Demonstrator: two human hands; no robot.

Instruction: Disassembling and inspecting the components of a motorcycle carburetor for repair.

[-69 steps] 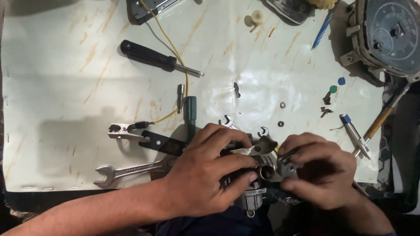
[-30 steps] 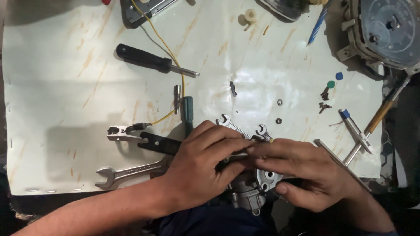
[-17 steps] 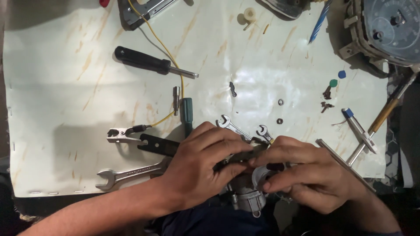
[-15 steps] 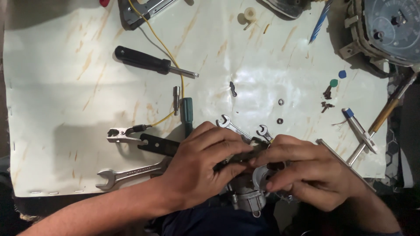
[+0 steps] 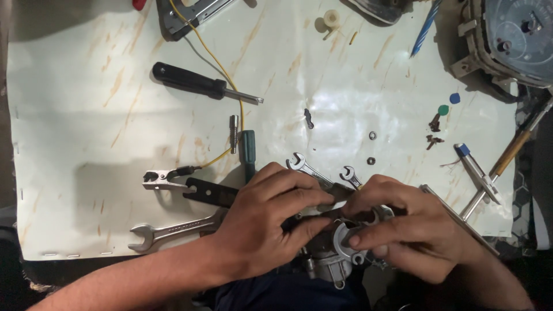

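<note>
Both hands close on a grey metal part (image 5: 339, 253) with a round opening, held at the near edge of the white sheet (image 5: 86, 138). My left hand (image 5: 266, 222) grips it from the left, thumb and fingers wrapped over the top. My right hand (image 5: 406, 227) holds it from the right, fingers across its rim. Most of the part is hidden under the hands. Two small spanners (image 5: 314, 171) stick out just beyond my fingers.
On the sheet lie a black-handled screwdriver (image 5: 199, 84), pliers with black grips (image 5: 181, 183), a larger spanner (image 5: 170, 232), a yellow wire (image 5: 222, 63), small nuts and screws (image 5: 432, 129) and a blue pen (image 5: 425, 29). A round gauge cluster (image 5: 512, 34) sits far right.
My right hand's fingers have shifted over the part's rim, from pinching near its top to lying across it. My left hand keeps the same grip.
</note>
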